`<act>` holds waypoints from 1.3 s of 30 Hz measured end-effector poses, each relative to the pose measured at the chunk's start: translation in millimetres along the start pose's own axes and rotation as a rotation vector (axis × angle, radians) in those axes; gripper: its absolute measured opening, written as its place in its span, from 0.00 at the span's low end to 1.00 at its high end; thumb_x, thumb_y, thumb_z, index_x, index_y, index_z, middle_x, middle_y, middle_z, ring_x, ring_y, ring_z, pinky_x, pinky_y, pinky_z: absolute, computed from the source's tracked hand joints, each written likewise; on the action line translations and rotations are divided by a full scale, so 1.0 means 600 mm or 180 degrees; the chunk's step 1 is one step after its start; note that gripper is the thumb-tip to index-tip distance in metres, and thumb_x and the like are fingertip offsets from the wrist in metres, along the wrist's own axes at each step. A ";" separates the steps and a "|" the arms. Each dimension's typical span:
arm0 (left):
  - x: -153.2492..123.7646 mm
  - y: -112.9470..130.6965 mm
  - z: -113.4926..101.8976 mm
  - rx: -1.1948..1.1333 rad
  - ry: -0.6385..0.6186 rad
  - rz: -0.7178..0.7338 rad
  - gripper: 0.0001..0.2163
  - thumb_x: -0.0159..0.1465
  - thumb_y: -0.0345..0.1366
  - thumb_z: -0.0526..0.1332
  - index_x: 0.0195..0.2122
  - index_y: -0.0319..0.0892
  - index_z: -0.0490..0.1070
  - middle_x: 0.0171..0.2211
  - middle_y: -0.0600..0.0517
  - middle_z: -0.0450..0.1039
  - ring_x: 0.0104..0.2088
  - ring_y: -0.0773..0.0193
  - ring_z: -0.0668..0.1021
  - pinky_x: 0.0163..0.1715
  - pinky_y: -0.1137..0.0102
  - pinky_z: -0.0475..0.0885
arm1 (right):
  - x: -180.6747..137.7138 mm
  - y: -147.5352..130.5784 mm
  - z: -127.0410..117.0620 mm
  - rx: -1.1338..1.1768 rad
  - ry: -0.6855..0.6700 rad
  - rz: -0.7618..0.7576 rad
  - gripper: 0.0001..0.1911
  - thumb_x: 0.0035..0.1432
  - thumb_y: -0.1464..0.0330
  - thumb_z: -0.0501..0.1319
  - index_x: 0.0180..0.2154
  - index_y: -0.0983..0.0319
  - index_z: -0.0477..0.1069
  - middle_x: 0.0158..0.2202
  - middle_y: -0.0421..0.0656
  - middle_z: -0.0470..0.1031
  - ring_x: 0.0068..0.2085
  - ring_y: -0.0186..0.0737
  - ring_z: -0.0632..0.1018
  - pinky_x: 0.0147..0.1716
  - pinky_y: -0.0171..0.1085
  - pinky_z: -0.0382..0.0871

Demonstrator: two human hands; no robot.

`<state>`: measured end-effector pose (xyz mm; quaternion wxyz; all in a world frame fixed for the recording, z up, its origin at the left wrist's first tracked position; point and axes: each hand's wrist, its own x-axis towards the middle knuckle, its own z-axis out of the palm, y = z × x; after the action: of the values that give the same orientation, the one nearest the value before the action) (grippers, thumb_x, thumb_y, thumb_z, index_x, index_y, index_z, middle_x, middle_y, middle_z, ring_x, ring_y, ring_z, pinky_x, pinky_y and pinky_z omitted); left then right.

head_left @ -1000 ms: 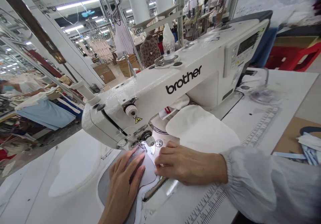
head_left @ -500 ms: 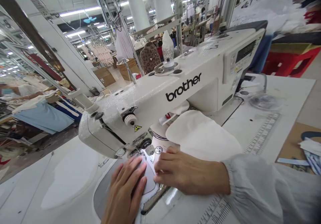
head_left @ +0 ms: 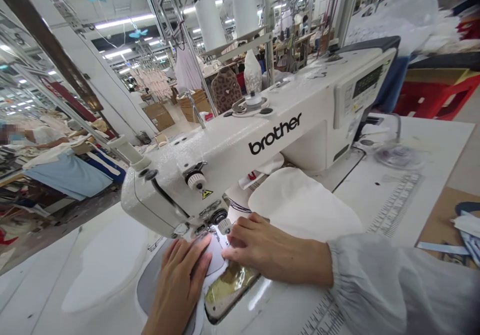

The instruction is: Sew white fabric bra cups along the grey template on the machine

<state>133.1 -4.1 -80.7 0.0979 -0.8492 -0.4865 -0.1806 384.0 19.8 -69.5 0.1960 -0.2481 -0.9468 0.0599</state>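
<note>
Under the presser foot of a white sewing machine (head_left: 277, 132) lies a grey and white fabric piece (head_left: 216, 261). My left hand (head_left: 183, 275) rests on it with the fingers stretched out flat, close to the needle area. Just right of the needle, my right hand (head_left: 258, 247) is closed, its curled fingers and thumb at the right edge of the same fabric piece. My own hands partly cover the piece. Beside it, a clear cover plate (head_left: 232, 285) shows in the machine bed, below my right hand.
White cut panels (head_left: 300, 200) lie behind my right hand, and another pale panel (head_left: 108, 265) lies to the left. Thread cones (head_left: 210, 22) stand above the machine. A ruler scale (head_left: 397, 200) marks the tabletop at right. A co-worker (head_left: 41, 135) sits far left.
The fabric piece and both hands have shifted a little to the left. More of the clear cover plate is now exposed. The view has tilted slightly.
</note>
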 end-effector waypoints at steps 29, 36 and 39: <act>0.003 0.006 -0.004 -0.0462 0.0376 0.0337 0.14 0.66 0.29 0.54 0.43 0.54 0.76 0.45 0.58 0.79 0.49 0.65 0.77 0.48 0.68 0.73 | 0.001 -0.006 -0.004 -0.0176 -0.0033 -0.0065 0.09 0.70 0.71 0.51 0.45 0.59 0.69 0.39 0.43 0.68 0.41 0.40 0.64 0.40 0.40 0.54; -0.003 0.011 0.004 -0.0431 0.0443 0.0197 0.14 0.65 0.28 0.53 0.41 0.52 0.77 0.45 0.55 0.79 0.49 0.64 0.78 0.48 0.68 0.74 | 0.003 -0.007 0.002 -0.0125 0.0050 0.0125 0.09 0.70 0.69 0.52 0.44 0.58 0.70 0.39 0.43 0.68 0.41 0.41 0.64 0.40 0.40 0.54; -0.007 0.021 0.011 -0.0344 0.0462 0.0030 0.14 0.65 0.28 0.53 0.42 0.50 0.76 0.46 0.53 0.78 0.49 0.62 0.78 0.47 0.65 0.75 | 0.003 -0.006 0.006 -0.0143 0.0069 0.0196 0.10 0.69 0.73 0.52 0.45 0.57 0.70 0.40 0.43 0.67 0.42 0.41 0.64 0.40 0.41 0.54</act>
<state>143.4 -11.2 -88.4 0.0879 -0.8402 -0.4637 -0.2671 379.7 17.3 -71.6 0.1987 -0.2820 -0.9377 0.0419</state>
